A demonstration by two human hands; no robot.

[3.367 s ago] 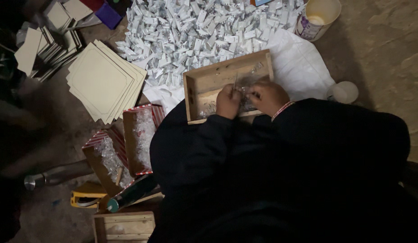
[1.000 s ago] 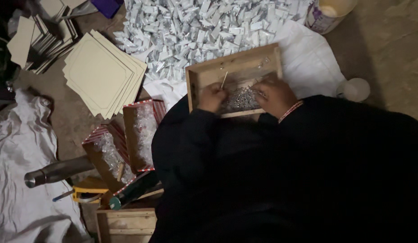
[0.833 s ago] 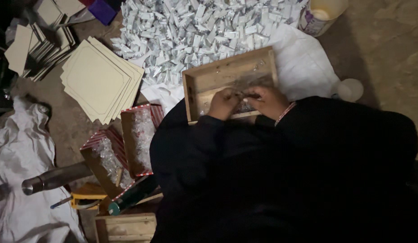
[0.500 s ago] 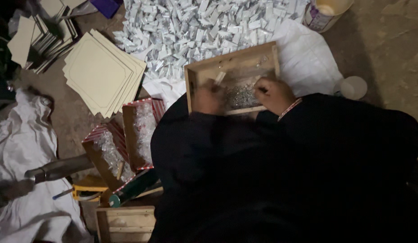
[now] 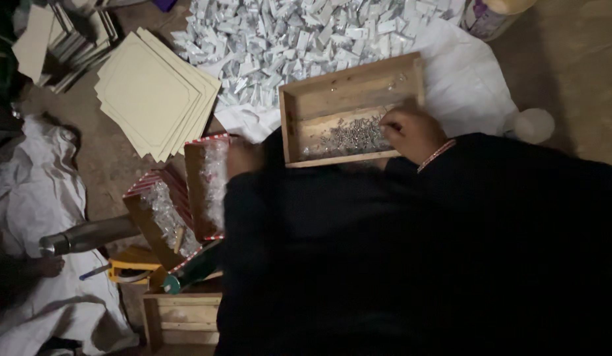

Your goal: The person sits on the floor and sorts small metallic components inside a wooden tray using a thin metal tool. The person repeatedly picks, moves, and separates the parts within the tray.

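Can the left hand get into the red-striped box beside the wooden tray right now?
Probably yes. The left hand, blurred, is right at the red-striped box, whose open top shows clear wrapping, nothing over it. The right hand rests in the wooden tray.

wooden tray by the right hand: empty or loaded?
Partly loaded. The wooden tray holds small silvery pieces along its near side; the far half shows bare wood. The right hand rests inside it.

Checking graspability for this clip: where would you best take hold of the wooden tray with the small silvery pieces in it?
Probably by the two short end walls of the wooden tray, one hand from each side. It is a shallow open rectangle lying tilted, with loose silvery pieces along its near wall, so a level two-handed lift suits it. The right hand already rests in its right end; the left hand is blurred over the striped boxes.
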